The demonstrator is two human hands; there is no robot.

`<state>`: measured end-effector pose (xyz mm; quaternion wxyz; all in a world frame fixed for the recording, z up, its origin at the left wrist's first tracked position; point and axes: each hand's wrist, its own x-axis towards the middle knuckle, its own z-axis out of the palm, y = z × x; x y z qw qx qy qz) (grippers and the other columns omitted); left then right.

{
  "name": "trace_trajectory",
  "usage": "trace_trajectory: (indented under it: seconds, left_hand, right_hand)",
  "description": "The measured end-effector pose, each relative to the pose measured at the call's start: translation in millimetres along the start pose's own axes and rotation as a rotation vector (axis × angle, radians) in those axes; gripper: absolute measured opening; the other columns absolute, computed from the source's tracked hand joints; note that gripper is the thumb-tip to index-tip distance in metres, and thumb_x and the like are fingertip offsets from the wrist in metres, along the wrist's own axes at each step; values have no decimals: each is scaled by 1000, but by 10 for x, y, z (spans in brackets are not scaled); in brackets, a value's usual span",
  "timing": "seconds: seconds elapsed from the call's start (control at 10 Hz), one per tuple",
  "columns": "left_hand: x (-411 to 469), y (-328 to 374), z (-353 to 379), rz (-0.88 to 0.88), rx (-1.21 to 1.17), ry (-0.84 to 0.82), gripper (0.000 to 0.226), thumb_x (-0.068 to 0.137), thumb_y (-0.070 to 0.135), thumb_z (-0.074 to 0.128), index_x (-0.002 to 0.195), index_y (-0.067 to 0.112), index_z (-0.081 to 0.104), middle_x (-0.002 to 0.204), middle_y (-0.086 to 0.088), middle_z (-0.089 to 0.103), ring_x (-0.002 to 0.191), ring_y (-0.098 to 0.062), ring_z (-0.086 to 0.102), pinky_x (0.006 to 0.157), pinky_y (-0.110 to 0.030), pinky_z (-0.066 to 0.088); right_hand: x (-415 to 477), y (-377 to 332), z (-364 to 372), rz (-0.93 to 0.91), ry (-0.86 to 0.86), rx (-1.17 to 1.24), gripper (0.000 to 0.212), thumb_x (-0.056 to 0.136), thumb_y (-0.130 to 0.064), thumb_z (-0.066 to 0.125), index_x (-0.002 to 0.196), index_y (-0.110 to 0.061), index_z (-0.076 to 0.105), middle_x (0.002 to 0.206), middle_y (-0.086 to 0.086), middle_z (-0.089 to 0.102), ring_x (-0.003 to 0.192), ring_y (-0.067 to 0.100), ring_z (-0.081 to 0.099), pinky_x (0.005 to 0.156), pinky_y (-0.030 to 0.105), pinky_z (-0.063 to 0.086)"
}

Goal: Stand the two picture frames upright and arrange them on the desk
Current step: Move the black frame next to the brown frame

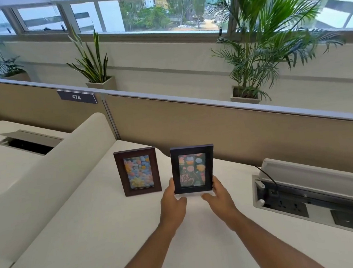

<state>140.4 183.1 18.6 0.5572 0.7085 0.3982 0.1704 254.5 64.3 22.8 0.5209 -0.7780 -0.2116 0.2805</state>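
Two picture frames stand upright side by side on the white desk [116,233]. The brown frame [137,171], with a pastel flower picture, stands alone on the left, leaning back slightly. The black frame [192,169], with a dark birthday picture, is to its right. My left hand [172,199] holds the black frame's lower left corner and my right hand [217,193] holds its lower right corner. Whether its bottom edge rests on the desk is hidden by my fingers.
A beige partition [234,125] runs behind the frames. An open cable tray with sockets and a raised lid [303,198] is set into the desk at the right. A curved divider [48,175] borders the left, with another cable hatch [30,142] beyond. Potted plants stand behind the partition.
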Motion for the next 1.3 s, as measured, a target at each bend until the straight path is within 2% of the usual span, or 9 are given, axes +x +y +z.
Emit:
trace_trajectory:
  seconds: [0.3, 0.4, 0.5, 0.8, 0.9, 1.0, 1.1, 1.2, 1.3]
  left_hand:
    - [290, -88, 14, -25, 26, 29, 79, 98, -3, 57, 166, 23, 28, 159, -4, 51, 146, -24, 50, 122, -46, 46]
    - [317, -126, 14, -40, 30, 36, 81, 98, -3, 57, 168, 22, 23, 162, -4, 48, 148, -24, 48, 122, -44, 46]
    - [349, -166, 6, -45, 43, 41, 83, 98, -2, 57, 168, 22, 20, 165, -3, 46, 151, -23, 45, 123, -40, 44]
    - [452, -210, 10, -55, 57, 24, 89, 98, 0, 60, 169, 25, 12, 166, -1, 44, 150, -21, 45, 110, -22, 40]
    - [452, -240, 44, -60, 73, 43, 89, 99, 1, 60, 169, 27, 11, 167, -1, 43, 152, -23, 44, 118, -32, 43]
    - [450, -268, 63, -60, 93, 54, 89, 100, 2, 60, 169, 29, 10, 169, 0, 41, 154, -24, 42, 119, -36, 43]
    - [445, -295, 78, -65, 106, 58, 90, 100, 3, 60, 169, 31, 10, 168, 0, 41, 153, -25, 43, 118, -35, 45]
    - [446, -305, 71, -75, 100, 71, 90, 100, 4, 60, 169, 31, 9, 168, 0, 43, 149, -24, 47, 111, -26, 46]
    - [360, -282, 82, -93, 91, 92, 89, 100, 6, 58, 169, 28, 6, 165, -3, 46, 131, -21, 60, 97, -20, 46]
  right_hand:
    - [357, 62, 92, -7, -21, -40, 61, 95, -6, 65, 145, -36, 47, 132, -15, 60, 123, 13, 58, 97, 29, 46]
    - [404, 64, 119, -16, -26, -54, 61, 93, -6, 65, 140, -42, 47, 128, -17, 61, 119, 10, 59, 90, 22, 45]
    - [449, 76, 152, -13, -27, -72, 63, 93, -8, 66, 141, -43, 45, 126, -20, 60, 117, 7, 57, 91, 21, 44]
    - [539, 91, 178, 17, -45, -127, 78, 96, -15, 68, 161, -32, 27, 155, -7, 50, 136, 14, 49, 110, 32, 42]
    - [537, 84, 168, 35, -55, -133, 83, 97, -15, 67, 164, -29, 21, 162, -3, 44, 146, 20, 44, 120, 44, 40]
    - [536, 73, 154, 42, -67, -142, 85, 98, -15, 67, 165, -29, 17, 164, -2, 41, 149, 22, 41, 122, 48, 38]
    - [532, 69, 147, 42, -89, -146, 86, 99, -17, 66, 165, -29, 13, 166, -1, 38, 151, 23, 38, 122, 48, 37]
    - [515, 64, 146, 69, -94, -148, 91, 99, -19, 66, 166, -27, 5, 170, 0, 30, 154, 24, 33, 123, 42, 34]
    - [456, 114, 178, 92, -66, -148, 95, 99, -23, 67, 166, -21, -1, 174, 2, 16, 159, 25, 22, 125, 41, 27]
